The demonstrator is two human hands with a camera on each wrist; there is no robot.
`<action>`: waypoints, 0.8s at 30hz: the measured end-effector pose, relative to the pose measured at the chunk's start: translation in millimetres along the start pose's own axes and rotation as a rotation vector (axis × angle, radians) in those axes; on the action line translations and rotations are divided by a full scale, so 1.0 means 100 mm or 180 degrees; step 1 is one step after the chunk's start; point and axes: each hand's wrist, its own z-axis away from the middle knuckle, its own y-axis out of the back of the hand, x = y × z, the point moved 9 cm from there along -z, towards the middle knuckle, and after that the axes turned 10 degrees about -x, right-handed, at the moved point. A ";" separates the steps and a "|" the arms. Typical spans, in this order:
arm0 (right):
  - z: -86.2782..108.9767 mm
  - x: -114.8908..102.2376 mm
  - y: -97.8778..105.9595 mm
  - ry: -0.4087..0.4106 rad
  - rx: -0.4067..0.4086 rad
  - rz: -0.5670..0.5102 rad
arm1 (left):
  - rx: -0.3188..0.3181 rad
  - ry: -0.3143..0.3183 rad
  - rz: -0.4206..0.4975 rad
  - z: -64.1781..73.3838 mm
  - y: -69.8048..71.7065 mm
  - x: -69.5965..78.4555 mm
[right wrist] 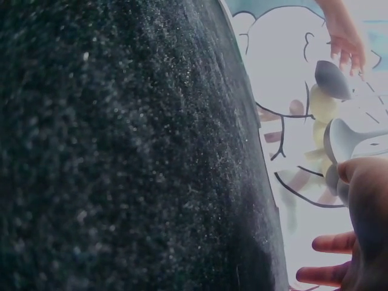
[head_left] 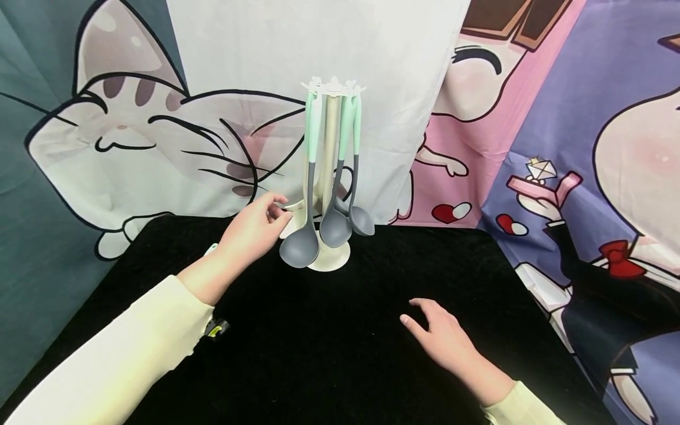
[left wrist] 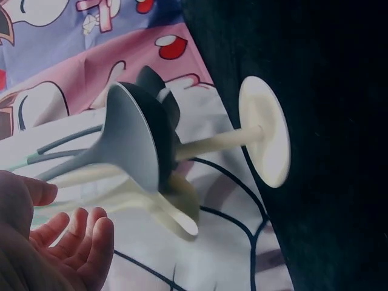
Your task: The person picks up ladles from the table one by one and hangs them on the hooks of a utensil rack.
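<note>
A cream utensil stand (head_left: 329, 260) bears several hanging kitchen utensils with mint handles and grey heads. A large grey ladle (head_left: 299, 248) hangs at the front left, with a smaller grey ladle (head_left: 336, 229) and another grey spoon-like head (head_left: 363, 222) to its right. Behind the large ladle hangs a cream utensil (left wrist: 173, 212), its bowl partly hidden. My left hand (head_left: 258, 225) reaches to the stand's left side, fingers bent loosely beside the cream utensil and gripping nothing. Over the table's right half, my right hand (head_left: 443, 333) hovers, thumb and fingers apart, holding nothing.
A black cloth covers the table (head_left: 329, 342). Right behind the stand hangs a printed cartoon curtain (head_left: 239, 53), with another printed panel (head_left: 563, 118) along the right. Near the left sleeve shows a small black and yellow object (head_left: 216, 328).
</note>
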 end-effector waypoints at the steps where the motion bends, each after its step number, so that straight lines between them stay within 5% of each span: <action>1: 0.00 0.00 0.00 -0.0002 -0.0006 0.0002 | 0.0000 0.0015 -0.0018 0.03 0.02 -0.03; 16: 0.00 -0.03 -0.01 0.0023 -0.0031 0.0025 | -0.0107 0.0265 -0.0254 0.36 0.35 -0.52; 24: -0.01 -0.03 -0.01 0.0029 -0.0039 0.0027 | -0.0365 0.0493 -0.0421 0.53 0.34 -0.85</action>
